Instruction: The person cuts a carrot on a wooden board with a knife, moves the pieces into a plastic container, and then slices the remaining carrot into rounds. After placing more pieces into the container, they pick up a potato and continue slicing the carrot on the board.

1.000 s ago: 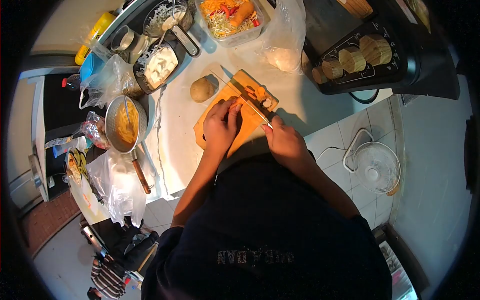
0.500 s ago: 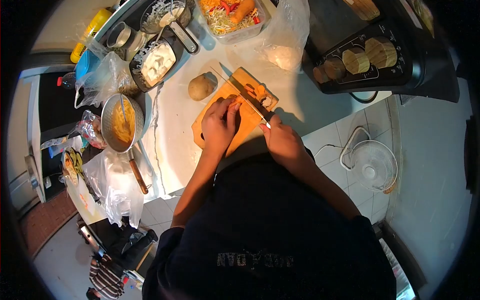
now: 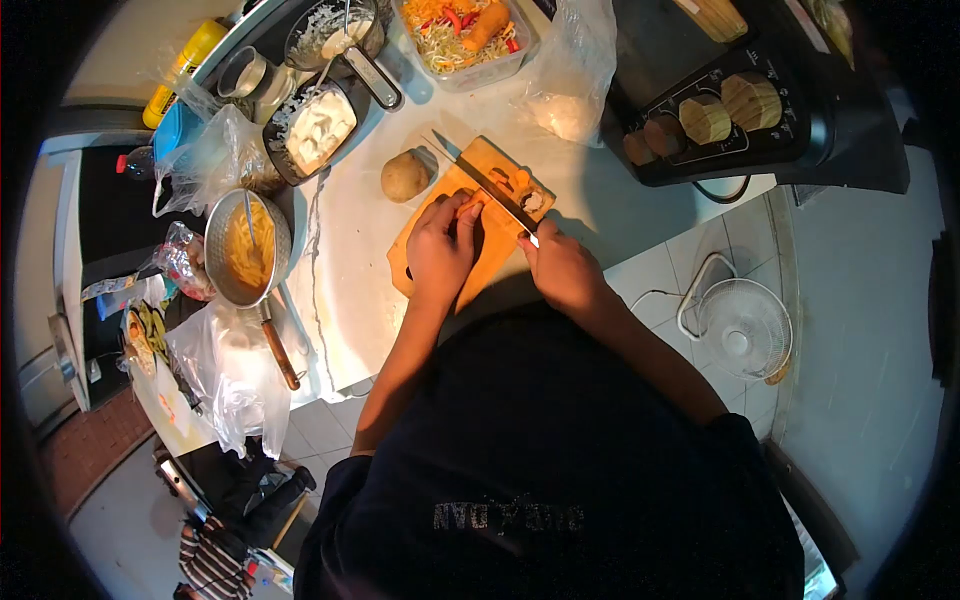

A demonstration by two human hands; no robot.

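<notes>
In the head view, my right hand (image 3: 566,264) is closed round the handle of a kitchen knife (image 3: 497,192). Its blade slants up and left across a wooden cutting board (image 3: 488,258). My left hand (image 3: 440,246) is on the board with bent fingers, gripping an orange piece that looks like carrot (image 3: 468,206) close beside the blade. My fingers hide most of it. Beyond the knife lie several cut orange slices (image 3: 522,178) and a small pale piece (image 3: 533,201). A whole potato (image 3: 405,177) sits on the counter left of the board.
At the back stand a tub of shredded vegetables (image 3: 465,45), a plastic bag (image 3: 570,80) and a dark dish of white cream (image 3: 318,128). A pot (image 3: 245,250) of yellow strips is on the left. A black appliance (image 3: 740,120) stands right; a fan (image 3: 740,325) is on the floor.
The knife has rolled in my right hand, so the broad side of its blade now shows instead of a thin edge. My left hand keeps its grip in nearly the same place.
</notes>
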